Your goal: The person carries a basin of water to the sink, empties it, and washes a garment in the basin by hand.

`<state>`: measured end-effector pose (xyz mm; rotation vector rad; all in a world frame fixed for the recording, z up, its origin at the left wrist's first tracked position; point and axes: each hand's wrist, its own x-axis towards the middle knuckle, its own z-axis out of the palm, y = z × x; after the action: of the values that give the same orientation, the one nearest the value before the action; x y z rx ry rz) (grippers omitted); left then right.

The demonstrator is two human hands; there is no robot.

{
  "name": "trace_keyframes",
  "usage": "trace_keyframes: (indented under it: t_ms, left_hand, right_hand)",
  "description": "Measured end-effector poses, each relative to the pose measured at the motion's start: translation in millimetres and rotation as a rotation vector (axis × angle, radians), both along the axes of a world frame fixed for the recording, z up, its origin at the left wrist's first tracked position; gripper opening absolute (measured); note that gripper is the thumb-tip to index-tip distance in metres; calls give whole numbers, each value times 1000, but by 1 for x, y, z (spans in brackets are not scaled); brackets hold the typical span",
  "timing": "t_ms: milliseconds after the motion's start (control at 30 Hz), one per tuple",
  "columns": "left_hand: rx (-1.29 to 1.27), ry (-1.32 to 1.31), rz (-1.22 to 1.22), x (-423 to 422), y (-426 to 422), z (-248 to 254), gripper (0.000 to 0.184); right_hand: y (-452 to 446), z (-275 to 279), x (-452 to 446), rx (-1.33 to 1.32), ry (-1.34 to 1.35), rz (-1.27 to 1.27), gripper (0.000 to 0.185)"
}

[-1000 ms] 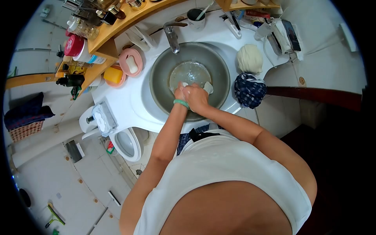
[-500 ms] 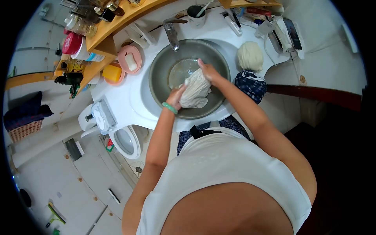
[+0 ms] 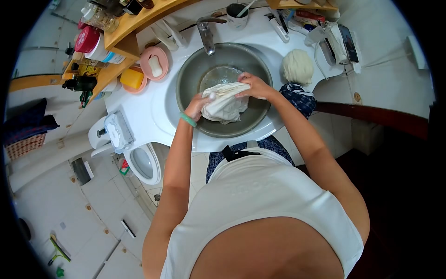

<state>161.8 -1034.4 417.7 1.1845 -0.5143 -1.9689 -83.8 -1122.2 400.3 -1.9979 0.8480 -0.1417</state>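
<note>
A wet cream-white cloth, perhaps a garment, is bunched up in a grey basin that sits in the white sink. My left hand, with a green bangle at the wrist, grips the cloth's left side. On the upper right, my right hand pinches the cloth's edge and holds it stretched between both hands. A little water shows at the bottom of the basin behind the cloth. Above the far rim hangs the faucet, with no stream visible from it.
Right of the basin lie a balled cream cloth and a dark blue patterned cloth. Pink soap dishes with white soap and yellow soap stand to the left. A cup is behind. A wooden shelf overhangs the left side.
My right hand has gone from an extended, spread pose to gripping the cloth's edge. My left hand has shifted left and up, and the cloth is now stretched between them.
</note>
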Motion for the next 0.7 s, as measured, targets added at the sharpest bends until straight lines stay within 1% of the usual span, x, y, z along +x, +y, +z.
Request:
trace_keyframes:
  t_ms: [33,67,100,133,167,200,233,267,300,367,400,433,500,533,567,600,633,667,700]
  left_hand:
    - [0,0,3,1,1,-4,57]
    - [-216,-195,-178,1,2,-9,59]
    - [-431,-388,-362,2,2,-12,62]
    - [-428,-629,-629,6,0,-15,62]
    - [-427,-629,-630,9,-1,-26,62]
    - [-340,-700,-747,13,-1,-42,60]
    - [-252,-769,-864,14,-1,-43,58]
    - [-154,-696,-744,16,3,-44,52]
    - [-156,-695,-746,15,6,-39,52]
    - [-122,-241,-262,15,10,-31,47]
    - [-100,-187,-209,13,10,-26,49]
    - [-100,-188,-209,11,10,-26,49]
    - [-130,-80,-16,8,10,-25,44]
    - [-134,-80,-17,3,9,-25,44]
    - [-113,7,111,-4,9,-26,44]
    - [-92,92,240,-10,9,-26,43]
    - [-93,91,242,-17,10,-30,43]
    - [-104,203,362,-25,12,-35,43]
    - [-115,317,481,-31,12,-41,44]
  right_hand:
    - [2,-3,3,188,-184,-110,58]
    - [3,-5,4,377,-368,-220,57]
    - [3,-10,5,379,-368,-220,57]
    - [2,-14,5,625,-407,-304,57]
    - [2,-18,5,873,-442,-386,58]
    - [5,-12,6,874,-442,-386,58]
    - [10,1,7,859,-497,-389,61]
    - [14,10,7,842,-551,-395,63]
    - [14,13,5,841,-552,-398,63]
    - [15,15,3,481,-380,-178,63]
    - [15,12,3,190,-271,9,57]
    - [15,9,3,190,-272,10,57]
    - [14,10,5,70,64,4,52]
    - [13,-2,4,-45,-84,-71,49]
    - [13,-6,4,-49,-84,-69,49]
    - [18,-2,9,65,-177,-211,49]
    - [26,7,17,181,-270,-354,48]
    - [39,16,26,359,-562,-416,48]
    - [54,39,36,429,-627,-462,46]
